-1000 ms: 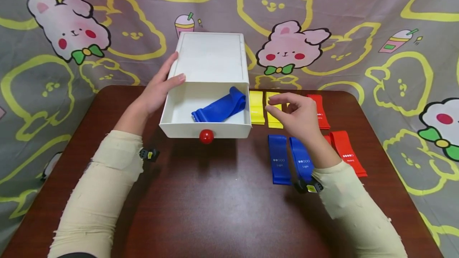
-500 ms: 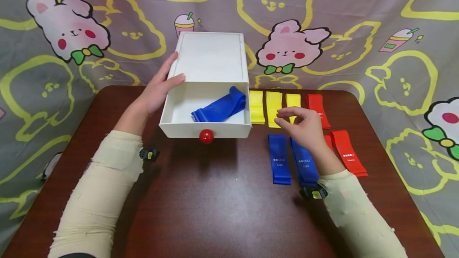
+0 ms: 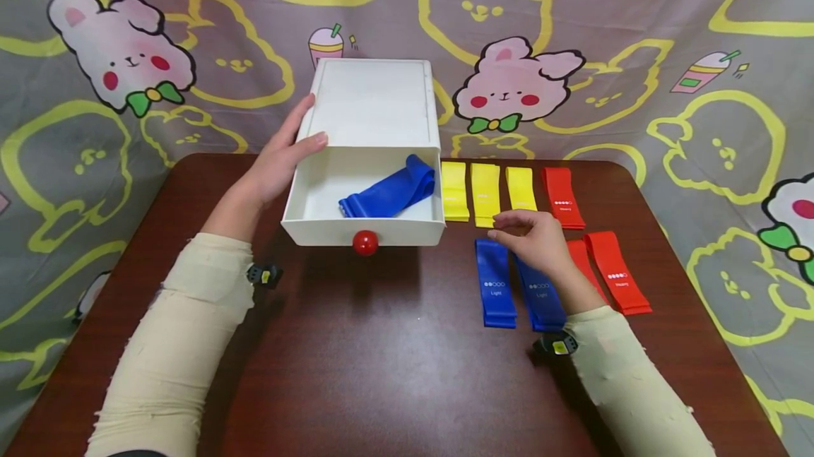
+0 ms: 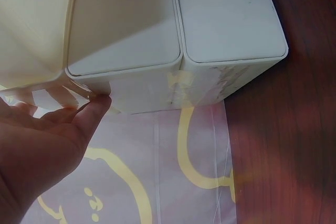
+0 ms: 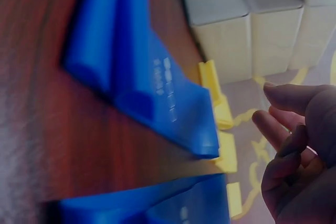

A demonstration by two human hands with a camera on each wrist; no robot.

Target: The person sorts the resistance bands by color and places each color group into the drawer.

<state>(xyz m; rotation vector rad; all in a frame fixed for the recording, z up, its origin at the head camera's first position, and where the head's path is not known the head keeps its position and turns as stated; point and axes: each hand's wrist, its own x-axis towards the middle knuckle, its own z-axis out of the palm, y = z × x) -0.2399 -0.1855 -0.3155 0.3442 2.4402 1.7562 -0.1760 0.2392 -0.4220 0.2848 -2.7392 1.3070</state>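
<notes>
The step in hand looked to be a reach over the loose bands while the drawer unit (image 3: 375, 100) was braced. The right hand (image 3: 533, 241) hung over the far end of one of two blue bands (image 3: 496, 280), its thumb and forefinger parted by a small gap, the other fingers loosely bent, with nothing held. The right wrist view showed it apart from the bands. The left hand (image 3: 273, 164) lay spread along the unit's left side, thumb over the front edge of the top, steadying it rather than clasping it. A third blue band (image 3: 388, 192) lay folded and slanting in the pulled-out top drawer (image 3: 318, 185), against its right wall.

To take up a band from there, the right hand would need to come lower, line thumb and forefinger up across a folded strip, and pinch it without dragging its neighbour.

The dark, glossy wood-grained bench (image 3: 356, 386) had rounded far corners. The unit stood towards its far edge, left of the middle, a red knob (image 3: 365, 243) on the drawer front. Toward the far right corner, three yellow bands (image 3: 486, 196) and a red band (image 3: 562, 196) made a row; nearer the right edge lay two more red bands (image 3: 617, 273), one partly hidden by the right hand. Behind the bench hung a rabbit-patterned cloth (image 3: 381, 12).
</notes>
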